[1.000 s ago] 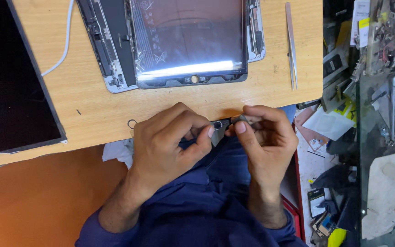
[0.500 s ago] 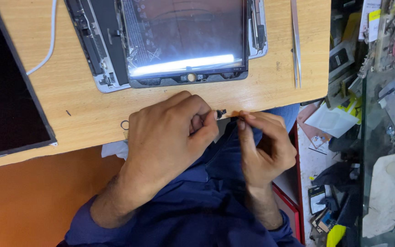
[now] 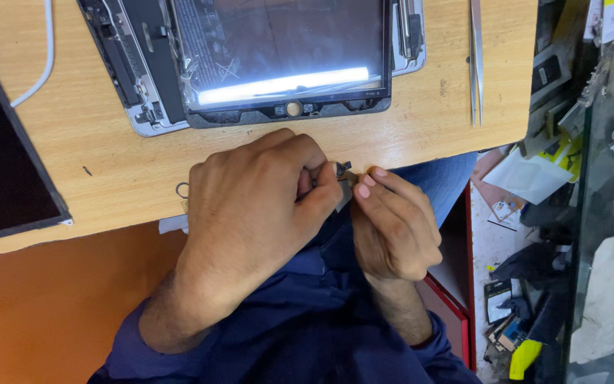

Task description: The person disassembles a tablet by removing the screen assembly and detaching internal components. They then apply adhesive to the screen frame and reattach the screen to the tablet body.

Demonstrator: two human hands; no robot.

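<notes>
My left hand (image 3: 257, 206) and my right hand (image 3: 392, 224) meet at the front edge of the wooden table (image 3: 421, 128). Between their fingertips they pinch a small dark electronic part (image 3: 343, 172), mostly hidden by the fingers. Just beyond the hands lies an opened tablet (image 3: 264, 60) with its glass screen lifted and reflecting a bright strip of light. My dark blue sleeves and lap fill the lower middle.
Metal tweezers (image 3: 475, 60) lie right of the tablet. A large dark screen panel (image 3: 1, 156) rests at the left, with a white cable (image 3: 42, 60) above it. A small metal ring (image 3: 181, 190) lies by my left hand. Cluttered parts and papers (image 3: 534, 178) cover the floor at right.
Both hands have kept pinching the small part and drawn closer together. The view has shifted slightly, so the tablet sits further left and higher.
</notes>
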